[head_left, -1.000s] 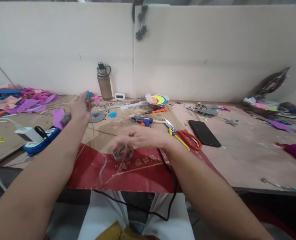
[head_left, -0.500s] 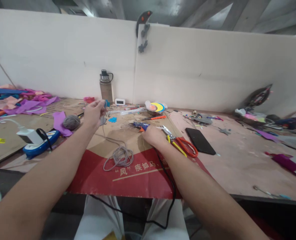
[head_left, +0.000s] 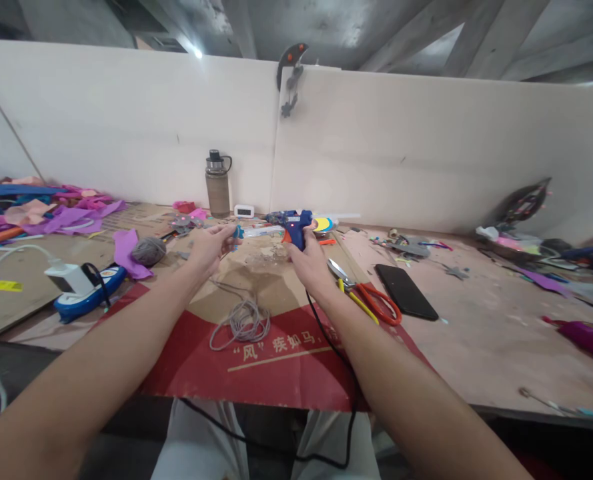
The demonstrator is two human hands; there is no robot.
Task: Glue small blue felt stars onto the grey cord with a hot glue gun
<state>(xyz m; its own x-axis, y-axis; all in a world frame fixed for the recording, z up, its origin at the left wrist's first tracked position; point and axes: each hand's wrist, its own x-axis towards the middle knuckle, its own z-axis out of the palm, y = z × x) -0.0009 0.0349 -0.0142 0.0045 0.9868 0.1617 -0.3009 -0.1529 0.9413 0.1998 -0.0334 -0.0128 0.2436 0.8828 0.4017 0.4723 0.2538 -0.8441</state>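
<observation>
My right hand (head_left: 306, 257) is closed round the handle of a blue hot glue gun (head_left: 299, 219), held up off the table with its nozzle pointing left. A glue stick (head_left: 346, 215) pokes out of its back end. My left hand (head_left: 211, 247) pinches a small blue felt piece (head_left: 238, 231) to the left of the nozzle, apart from it. Below the hands lies a loose coil of grey cord (head_left: 241, 323) on the red and tan cardboard (head_left: 286, 380). One end of the cord runs up towards my left hand.
Red-handled scissors (head_left: 376, 300), yellow-handled pliers (head_left: 359, 303) and a black phone (head_left: 406, 291) lie right of my right arm. A bottle (head_left: 218, 187) stands by the back wall. At left are grey yarn (head_left: 149, 251), a blue power strip (head_left: 89, 293) and felt scraps (head_left: 71, 223).
My right hand has lifted the glue gun off the table and turned it upright. My left hand has moved right with the blue felt piece, closer to the gun.
</observation>
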